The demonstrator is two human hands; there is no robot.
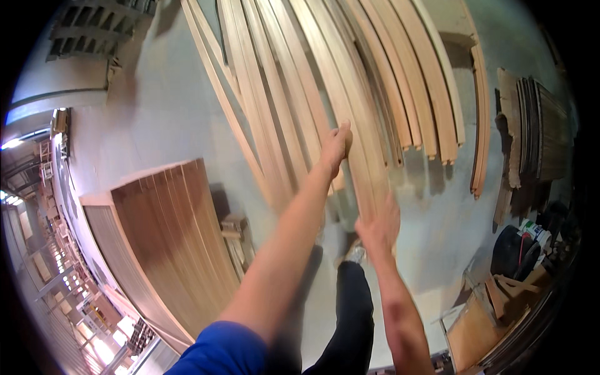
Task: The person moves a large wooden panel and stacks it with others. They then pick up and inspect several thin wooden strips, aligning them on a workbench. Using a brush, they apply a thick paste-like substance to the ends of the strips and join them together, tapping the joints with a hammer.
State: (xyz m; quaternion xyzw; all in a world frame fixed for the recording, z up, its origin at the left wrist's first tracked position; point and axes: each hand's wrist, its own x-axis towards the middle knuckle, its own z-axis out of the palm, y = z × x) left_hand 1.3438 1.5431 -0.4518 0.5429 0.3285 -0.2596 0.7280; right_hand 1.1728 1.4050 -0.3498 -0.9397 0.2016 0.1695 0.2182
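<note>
A long pale wooden board (353, 134) runs from the top of the view down toward me. My left hand (337, 147) is closed on its left edge, thumb on top, some way up from the near end. At the near end my right hand (380, 228) grips the same board; motion blurs it somewhat, and its fingers are partly hidden. More long wooden boards (265, 106) lie side by side to the left of the held one. To its right, several orange-tinted wooden strips (431, 94) lie close together, their near ends showing.
A stack of brown wooden panels (169, 244) stands at the left, with small wood blocks (234, 228) beside it. On the right are a separate strip (480, 125), dark stacked panels (537, 131), a black bag (515, 250), a white container (534, 232) and wood offcuts (509, 294).
</note>
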